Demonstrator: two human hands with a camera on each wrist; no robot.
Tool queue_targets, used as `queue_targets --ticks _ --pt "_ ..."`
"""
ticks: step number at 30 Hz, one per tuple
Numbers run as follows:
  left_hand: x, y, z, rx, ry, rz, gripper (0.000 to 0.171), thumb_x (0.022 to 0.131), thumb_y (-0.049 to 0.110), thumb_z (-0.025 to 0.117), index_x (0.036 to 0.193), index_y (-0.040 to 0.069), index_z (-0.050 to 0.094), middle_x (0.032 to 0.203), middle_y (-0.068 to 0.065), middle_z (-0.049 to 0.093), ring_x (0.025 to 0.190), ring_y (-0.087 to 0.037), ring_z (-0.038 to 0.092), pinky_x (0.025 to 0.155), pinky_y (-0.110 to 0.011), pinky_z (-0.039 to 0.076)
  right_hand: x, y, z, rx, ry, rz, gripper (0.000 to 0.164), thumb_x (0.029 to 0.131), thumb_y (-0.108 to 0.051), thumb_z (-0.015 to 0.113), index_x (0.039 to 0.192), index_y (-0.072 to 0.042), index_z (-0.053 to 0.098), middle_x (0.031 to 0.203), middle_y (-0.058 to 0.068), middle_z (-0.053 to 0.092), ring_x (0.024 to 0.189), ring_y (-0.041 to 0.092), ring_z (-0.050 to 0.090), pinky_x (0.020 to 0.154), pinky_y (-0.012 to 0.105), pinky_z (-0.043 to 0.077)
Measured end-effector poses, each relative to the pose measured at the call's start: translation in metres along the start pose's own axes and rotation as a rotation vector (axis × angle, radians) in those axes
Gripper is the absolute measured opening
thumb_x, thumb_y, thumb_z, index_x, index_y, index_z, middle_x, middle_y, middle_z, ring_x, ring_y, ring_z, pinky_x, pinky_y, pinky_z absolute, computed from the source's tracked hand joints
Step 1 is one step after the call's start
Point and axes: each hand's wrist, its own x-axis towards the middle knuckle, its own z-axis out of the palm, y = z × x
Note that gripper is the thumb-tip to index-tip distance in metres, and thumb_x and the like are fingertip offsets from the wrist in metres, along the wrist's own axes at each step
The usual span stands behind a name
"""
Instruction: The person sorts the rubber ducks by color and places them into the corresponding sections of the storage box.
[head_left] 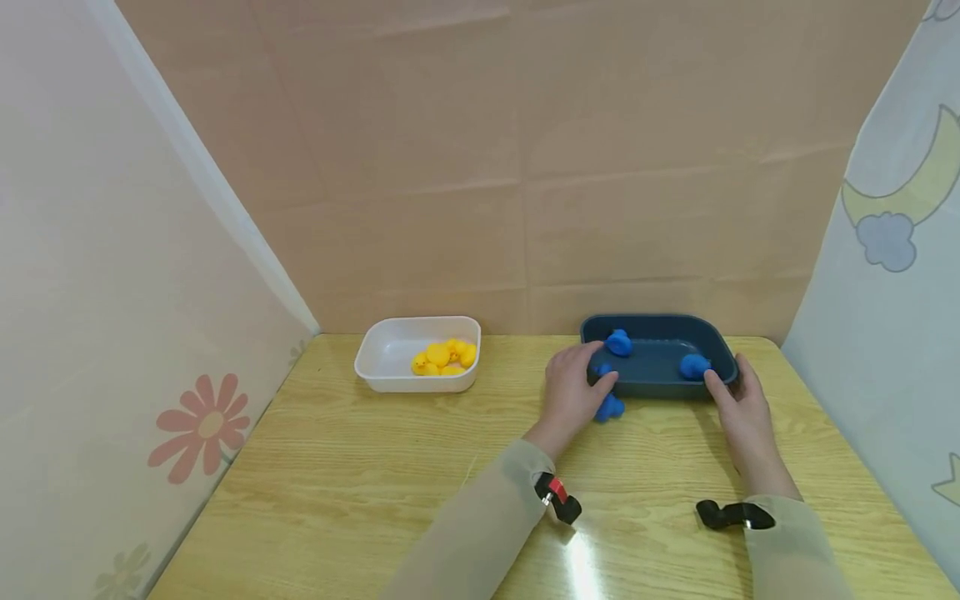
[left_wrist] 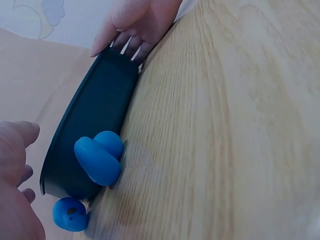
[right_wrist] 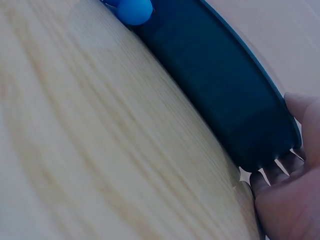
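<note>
A dark blue-green tray (head_left: 652, 389) stands at the back right of the table, with one blue rubber duck (head_left: 618, 342) at its left and another blue duck (head_left: 694, 367) at its right. My left hand (head_left: 573, 387) hovers by the left front corner, thumb and fingers apart. Outside the tray, in the left wrist view, a blue duck (left_wrist: 100, 157) lies against the front wall and a second blue duck (left_wrist: 70, 214) sits by the left end. My right hand (head_left: 746, 417) grips the tray's right end, thumb (right_wrist: 297, 106) at the rim and fingers against the wall.
A white tray (head_left: 382, 385) with several yellow rubber ducks (head_left: 438, 354) stands left on the wooden table (head_left: 360, 483). A brown paper-like backdrop (head_left: 420, 208) rises behind; patterned panels (head_left: 112, 292) flank both sides.
</note>
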Motion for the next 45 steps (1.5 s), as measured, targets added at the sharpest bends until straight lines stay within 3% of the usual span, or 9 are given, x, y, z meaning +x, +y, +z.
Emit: queue_targets --ticks 5,10,25,34,41,45 --pt "-0.007 -0.002 -0.004 -0.071 0.033 -0.013 0.052 0.106 0.035 0.079 0.154 0.020 0.064 0.156 0.004 0.063 0.148 -0.021 0.053 0.129 -0.043 0.034 -0.001 0.000 0.000 -0.011 0.008 0.003 0.092 0.116 -0.048 0.052 0.177 -0.017 -0.009 0.183 0.014 -0.008 0.169 0.032 -0.001 0.132 0.026 0.013" --pt "-0.016 -0.005 -0.006 -0.072 0.044 -0.016 0.053 0.104 0.036 0.081 0.153 0.019 0.066 0.153 0.004 0.065 0.146 -0.023 0.054 0.126 -0.046 0.038 0.000 0.001 -0.002 -0.001 0.006 -0.011 0.092 0.116 -0.047 0.052 0.177 -0.017 -0.009 0.183 0.014 -0.008 0.169 0.030 -0.001 0.131 0.023 0.013" --pt "-0.048 -0.001 -0.011 -0.116 -0.054 -0.038 0.057 0.103 0.039 0.082 0.153 0.021 0.066 0.154 0.007 0.065 0.144 -0.022 0.055 0.121 -0.044 0.044 0.002 0.002 -0.003 0.007 -0.008 -0.021 0.092 0.116 -0.048 0.051 0.177 -0.017 -0.010 0.183 0.012 -0.010 0.169 0.029 -0.003 0.131 0.023 0.011" --pt "-0.056 -0.005 -0.002 -0.118 -0.102 -0.017 0.056 0.102 0.037 0.083 0.152 0.016 0.066 0.150 0.002 0.067 0.143 -0.023 0.055 0.121 -0.041 0.044 0.003 0.003 -0.003 0.006 -0.008 -0.017 0.092 0.116 -0.047 0.052 0.177 -0.017 -0.010 0.183 0.014 -0.009 0.169 0.030 -0.002 0.131 0.023 0.011" --pt "-0.057 -0.010 0.006 -0.076 -0.093 0.022 0.056 0.100 0.034 0.085 0.151 0.016 0.068 0.146 0.000 0.070 0.138 -0.024 0.059 0.118 -0.039 0.046 0.002 0.001 -0.003 0.006 -0.009 -0.022 0.093 0.115 -0.049 0.052 0.177 -0.018 -0.010 0.183 0.013 -0.009 0.169 0.030 -0.002 0.132 0.025 0.011" --pt "-0.057 -0.011 0.010 -0.061 -0.091 0.010 0.055 0.101 0.036 0.084 0.150 0.018 0.068 0.146 0.001 0.070 0.137 -0.024 0.059 0.116 -0.042 0.047 0.001 0.000 -0.003 0.003 -0.004 -0.025 0.093 0.116 -0.050 0.051 0.177 -0.017 -0.010 0.184 0.013 -0.009 0.169 0.029 -0.002 0.131 0.024 0.011"
